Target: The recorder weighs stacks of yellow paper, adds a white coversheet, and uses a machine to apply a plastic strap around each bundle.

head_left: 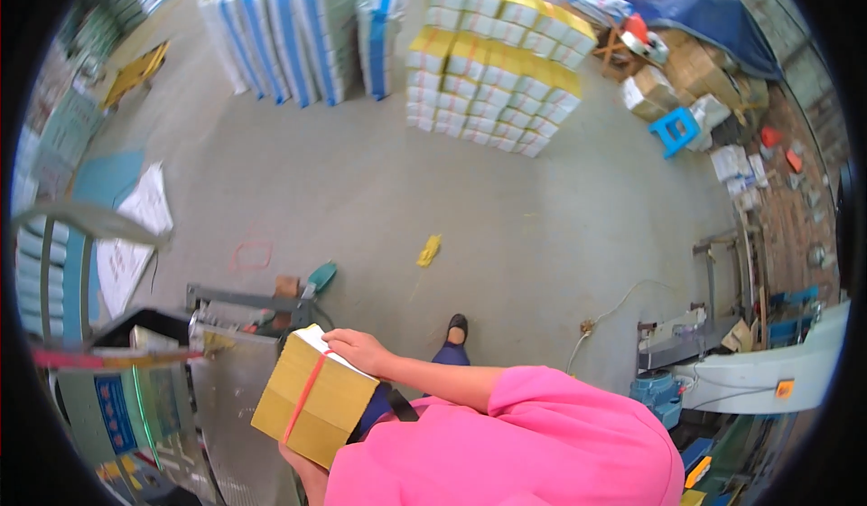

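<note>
A block-shaped yellow paper bundle (298, 384) with a white side and a red strap round it is held tilted in front of me at the lower left. My right hand (359, 351) grips its far upper edge, the fingers closed on the white side beside the strap. From below, my left hand (305, 466) supports the near edge; its fingers are mostly hidden under the bundle. A metal worktable (239, 416) with a machine lies just left of the bundle.
Yellow-topped strapped bundles (492, 77) stand stacked ahead, near tall white-and-blue wrapped packs (307, 36). A yellow scrap (429, 250) lies on the floor. At right are a blue stool (675, 132), a white machine (750, 375) and a trailing cable (623, 303). A yellow trolley (135, 74) is far left.
</note>
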Motion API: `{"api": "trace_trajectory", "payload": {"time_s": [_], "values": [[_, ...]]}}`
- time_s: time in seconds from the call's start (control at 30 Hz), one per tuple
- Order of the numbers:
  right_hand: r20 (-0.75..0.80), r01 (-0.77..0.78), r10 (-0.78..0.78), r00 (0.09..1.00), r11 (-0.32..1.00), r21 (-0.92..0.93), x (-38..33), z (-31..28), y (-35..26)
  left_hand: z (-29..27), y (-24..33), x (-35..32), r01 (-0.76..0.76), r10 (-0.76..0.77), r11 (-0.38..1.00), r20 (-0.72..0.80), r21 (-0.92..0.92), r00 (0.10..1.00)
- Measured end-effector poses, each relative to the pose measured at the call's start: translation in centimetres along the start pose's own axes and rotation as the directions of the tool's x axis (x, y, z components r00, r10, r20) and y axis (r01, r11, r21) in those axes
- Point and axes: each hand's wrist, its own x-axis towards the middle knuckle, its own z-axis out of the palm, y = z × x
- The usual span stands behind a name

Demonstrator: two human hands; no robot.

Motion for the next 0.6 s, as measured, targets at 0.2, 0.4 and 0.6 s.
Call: {"api": "trace_trajectory", "payload": {"time_s": [0.2, 0.4, 0.6], "values": [[-0.16, -0.13, 0.179, 0.971, 0.952, 0.276, -5.1, -18.3, 2.2, 13.2, -7.4, 4.6, -0.026, -0.014, 0.921, 0.1, 0.39, 0.995], [-0.323, -0.071, 0.239, 0.916, 0.888, 0.455, -4.1, -31.1, 4.4, 29.5, -8.5, 6.2, 0.152, -0.189, 0.96, 0.144, 0.233, 0.971], [-0.237, -0.105, 0.289, 0.928, 0.811, 0.576, 2.7, -38.3, 2.5, 42.0, -5.4, 10.7, 0.275, -0.26, 0.961, 0.329, 0.002, 0.908]]}}
